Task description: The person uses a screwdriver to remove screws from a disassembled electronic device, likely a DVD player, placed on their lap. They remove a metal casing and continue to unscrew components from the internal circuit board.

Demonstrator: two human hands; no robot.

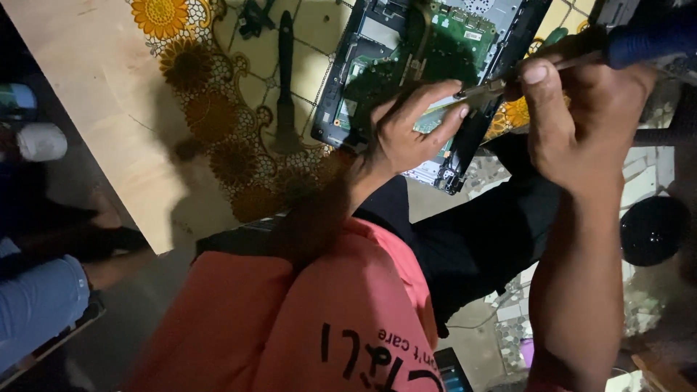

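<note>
Green circuit board [443, 36] is lying exposed inside an opened black laptop chassis [435, 72], which is resting at the far edge of a pale wooden table [87, 94] on a floral cloth [218, 94] patterned with orange and yellow sunflowers. The chassis is overhanging the near edge of the cloth, its lower corner jutting toward the person. The left hand [406, 131] is resting on the near rim of the chassis, its fingers [435, 98] curling together and its fingertips pressing around the metal shaft of a screwdriver [552, 62] close to the tip, steadying it over the board. The right hand [588, 109] is gripping the same screwdriver farther back, thumb lying along the shaft and the other fingers wrapping closed beneath it; the blue handle [653, 36] is projecting past the hand toward the upper right. The tip itself is blurring against the board, so its exact contact point cannot be told. A dark brush-like tool [285, 87] is lying upright on the cloth just left of the chassis, apart from it, with a small dark part [254, 18] beyond it near the far edge. The person is wearing a coral-red shirt [327, 312] and dark trousers. Another person's knee in blue denim [40, 305] is showing at the left, well apart from the table's near corner. A round black object [653, 231] is sitting on the mosaic floor at the right.
</note>
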